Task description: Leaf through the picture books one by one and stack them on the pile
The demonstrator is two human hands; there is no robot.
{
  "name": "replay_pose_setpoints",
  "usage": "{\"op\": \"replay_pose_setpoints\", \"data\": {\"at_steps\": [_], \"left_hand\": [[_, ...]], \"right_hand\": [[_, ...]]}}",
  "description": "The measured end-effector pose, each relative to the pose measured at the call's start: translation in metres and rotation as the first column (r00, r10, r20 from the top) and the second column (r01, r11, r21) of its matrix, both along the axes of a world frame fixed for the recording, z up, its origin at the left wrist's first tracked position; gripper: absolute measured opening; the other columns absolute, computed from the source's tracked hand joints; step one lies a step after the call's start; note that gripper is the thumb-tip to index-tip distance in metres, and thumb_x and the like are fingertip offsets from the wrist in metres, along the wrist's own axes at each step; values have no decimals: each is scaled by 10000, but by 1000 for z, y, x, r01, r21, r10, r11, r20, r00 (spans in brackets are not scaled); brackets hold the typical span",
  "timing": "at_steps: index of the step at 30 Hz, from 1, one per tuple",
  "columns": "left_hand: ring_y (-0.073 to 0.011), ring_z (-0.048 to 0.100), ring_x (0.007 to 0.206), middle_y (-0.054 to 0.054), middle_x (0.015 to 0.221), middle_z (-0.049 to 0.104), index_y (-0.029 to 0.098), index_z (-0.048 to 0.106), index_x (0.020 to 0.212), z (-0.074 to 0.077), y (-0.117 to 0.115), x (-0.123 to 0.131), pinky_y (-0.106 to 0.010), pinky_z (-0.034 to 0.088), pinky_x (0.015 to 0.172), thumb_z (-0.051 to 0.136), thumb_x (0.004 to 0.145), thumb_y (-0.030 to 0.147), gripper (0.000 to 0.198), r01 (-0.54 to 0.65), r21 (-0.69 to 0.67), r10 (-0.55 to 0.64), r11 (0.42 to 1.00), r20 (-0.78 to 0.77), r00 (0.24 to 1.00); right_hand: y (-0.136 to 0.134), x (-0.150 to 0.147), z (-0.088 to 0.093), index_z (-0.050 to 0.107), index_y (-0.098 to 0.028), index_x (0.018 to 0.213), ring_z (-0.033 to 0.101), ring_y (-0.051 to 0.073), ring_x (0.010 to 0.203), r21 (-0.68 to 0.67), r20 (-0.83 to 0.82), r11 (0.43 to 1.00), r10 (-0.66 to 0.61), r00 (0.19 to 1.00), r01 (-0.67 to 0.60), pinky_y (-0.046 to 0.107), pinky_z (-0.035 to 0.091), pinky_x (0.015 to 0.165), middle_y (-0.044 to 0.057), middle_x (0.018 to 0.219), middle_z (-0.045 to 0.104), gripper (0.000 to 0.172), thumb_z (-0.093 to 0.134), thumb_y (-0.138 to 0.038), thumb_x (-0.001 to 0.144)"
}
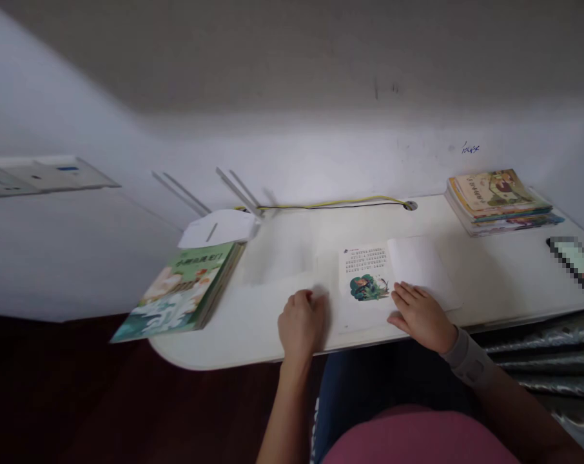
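The left hand (301,322) is balled, the right hand (421,317) spread on one open book (387,267).

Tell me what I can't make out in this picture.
In the head view:
Open book: text too small; right hand covers part.
Left hand: its curl hides the palm.
Dark-edged device: pixelated, cut off by right edge.
Stacked books: lower covers hidden by those above.
Wall plate: cut off by left edge.
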State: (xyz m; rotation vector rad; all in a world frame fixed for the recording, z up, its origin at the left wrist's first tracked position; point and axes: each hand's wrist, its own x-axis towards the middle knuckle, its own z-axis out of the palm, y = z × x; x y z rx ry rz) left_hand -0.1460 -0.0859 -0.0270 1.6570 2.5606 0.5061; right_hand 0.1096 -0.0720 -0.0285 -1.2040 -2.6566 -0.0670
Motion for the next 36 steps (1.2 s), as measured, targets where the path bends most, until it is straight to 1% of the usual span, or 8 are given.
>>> {"op": "replay_pose_setpoints", "data": {"at_steps": [3, 8, 10, 15, 20, 24, 30, 36], "left_hand": [[-292, 622, 928, -200, 1106, 606, 92, 493, 1217, 4, 4, -5, -370, 468, 698, 420, 847, 486, 546, -49, -10, 49, 999, 61, 997], [-240, 634, 780, -74, 734, 668, 199, 579, 709, 11, 11, -7, -310, 441, 687, 495, 789, 453, 279, 129, -94, -84, 987, 381, 921], [-226, 628, 835, -73, 828, 688, 195, 538, 669, 21, 14, -2, -298, 452, 718, 561, 737, 491, 305, 133, 88, -158, 987, 650, 743], [-197, 614, 969, -68, 1205, 610, 183, 478, 713, 63, 30, 42, -293, 483, 767, 726, 652, 449, 369, 23, 332, -330, 943, 942, -68], [-216, 605, 1001, -72, 1234, 577, 167, 476, 704, 82, 50, 100, -346, 498, 801, 740, 675, 394, 349, 169, 411, -346, 896, 883, -316], [-214, 610, 975, -75, 1197, 597, 171, 530, 753, 61, 50, 88, -360, 488, 815, 683, 710, 450, 320, 193, 399, -388, 897, 917, -90], [-224, 611, 831, -79, 851, 662, 157, 627, 786, 15, 28, -6, -363, 469, 813, 501, 788, 471, 338, 203, 137, -244, 970, 480, 843], [-370, 460, 1218, -238, 1267, 530, 80, 599, 1097, 4, 16, 11, -547, 391, 944, 442, 828, 221, 342, 177, 98, -156, 979, -188, 970]], "right_hand": [[2, 0, 1, 567, -92, 1201, 498, 277, 1210, 8, -9, 1000, -4, 1000, 4, 407, 426, 977, 160, 1310, 547, 408, 540, -346, 883], [4, 0, 2, 567, -97, 1196, 497, 293, 1213, -33, -85, 999, 9, 996, -11, 438, 433, 981, 182, 1289, 557, 389, 544, -322, 880], [7, 2, 6, 556, -103, 1213, 511, 298, 1199, -105, -168, 994, 16, 986, -34, 457, 430, 988, 188, 1253, 581, 403, 511, -348, 896], [22, 13, 20, 366, -198, 1394, 455, 262, 1265, -372, -610, 902, -61, 790, -218, 463, 381, 1045, 140, 1376, 484, 601, 403, -540, 901], [41, 41, 37, 261, -251, 1425, 531, 255, 1195, -602, -798, 682, -531, 284, -416, 470, 451, 972, 107, 1351, 518, 714, 257, -691, 863], [50, 75, 33, 316, -277, 1388, 662, 280, 964, -734, -637, 556, -763, 110, -389, 469, 560, 767, 77, 1216, 627, 685, 400, -661, 827], [53, 107, -13, 511, -244, 1193, 624, 256, 1033, -738, -668, 626, -731, 141, -251, 414, 547, 820, 45, 1207, 633, 621, 617, -180, 585], [56, 107, -32, 518, -219, 1195, 556, 230, 1140, -653, -750, 750, -621, 226, -108, 405, 475, 944, 52, 1253, 597, 620, 517, -147, 579]]}}
